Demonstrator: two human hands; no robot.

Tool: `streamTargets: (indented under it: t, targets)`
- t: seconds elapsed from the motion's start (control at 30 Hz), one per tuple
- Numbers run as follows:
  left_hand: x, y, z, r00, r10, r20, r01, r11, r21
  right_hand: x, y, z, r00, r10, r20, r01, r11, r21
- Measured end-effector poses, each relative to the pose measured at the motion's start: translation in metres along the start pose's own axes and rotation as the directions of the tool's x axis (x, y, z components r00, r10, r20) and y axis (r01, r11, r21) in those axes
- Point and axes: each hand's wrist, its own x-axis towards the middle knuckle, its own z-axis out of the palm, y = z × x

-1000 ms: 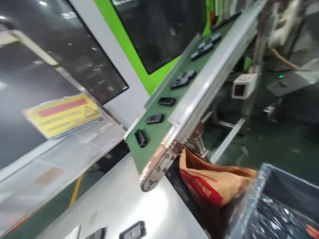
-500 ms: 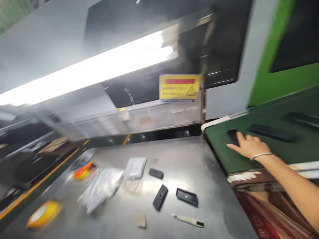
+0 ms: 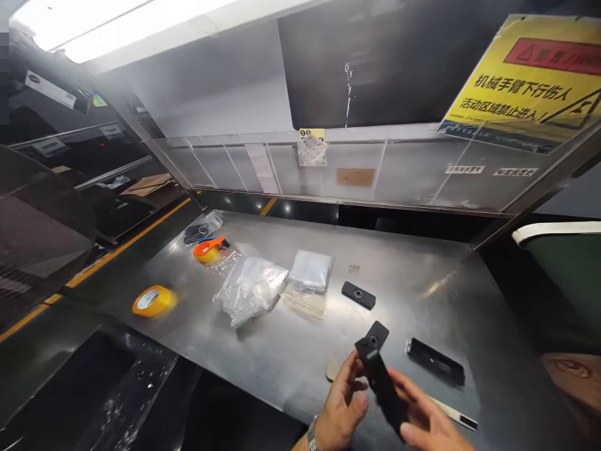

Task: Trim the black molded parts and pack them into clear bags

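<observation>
A long black plastic part [image 3: 385, 388] is held tilted above the near side of the metal table. My right hand [image 3: 429, 416] is closed round its lower end. At its upper end, my left hand [image 3: 340, 404] has its curled fingers against the side. Just behind it, a flat black piece with a round centre [image 3: 378, 331] is partly covered. A similar black piece [image 3: 359, 294] lies farther back. To the right rests a hollow black housing [image 3: 436, 361], its open side up. A pale-handled craft knife [image 3: 454, 413] is partly hidden behind my right hand.
The steel table [image 3: 263, 351] holds clear plastic bags [image 3: 256, 285], a stack of white pouches [image 3: 310, 270], an orange tape dispenser [image 3: 208, 250] and a yellow tape roll [image 3: 153, 300]. A small beige block [image 3: 332, 368] sits by my left hand. At right is a green conveyor [image 3: 568, 269].
My right hand has come from the green belt to above the table, now holding a black plastic part. My left hand has come into view on it. The camera has turned left.
</observation>
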Motion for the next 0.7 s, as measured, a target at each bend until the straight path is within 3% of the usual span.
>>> streamTargets:
  t: [0.03, 0.1, 0.2, 0.4, 0.57, 0.7]
  targets:
    - [0.001, 0.014, -0.01, 0.999, -0.017, 0.039, 0.018, 0.999, -0.035, 0.008, 0.007, 0.03, 0.995, -0.007, 0.102, -0.007, 0.991, 0.131]
    - [0.0, 0.036, -0.029, 0.994, -0.076, 0.084, 0.085, 0.99, -0.111, 0.022, 0.017, 0.072, 0.98, -0.039, 0.193, -0.025, 0.948, 0.319]
    - [-0.007, 0.051, -0.052, 0.986, -0.149, 0.078, 0.16, 0.974, -0.164, 0.036, 0.018, 0.099, 0.972, -0.085, 0.218, -0.018, 0.903, 0.429]
    - [-0.02, 0.052, -0.071, 0.985, -0.172, 0.034, 0.174, 0.981, -0.087, 0.039, -0.001, 0.107, 0.97, -0.063, 0.236, -0.064, 0.867, 0.494]
    - [-0.027, 0.058, -0.063, 0.991, -0.126, -0.049, 0.126, 0.992, -0.006, 0.039, -0.008, 0.104, 0.978, 0.017, 0.206, -0.112, 0.883, 0.457]
    - [-0.032, 0.066, -0.055, 0.995, -0.051, -0.088, 0.054, 0.998, 0.028, 0.044, -0.005, 0.1, 0.984, 0.005, 0.178, -0.068, 0.935, 0.349]
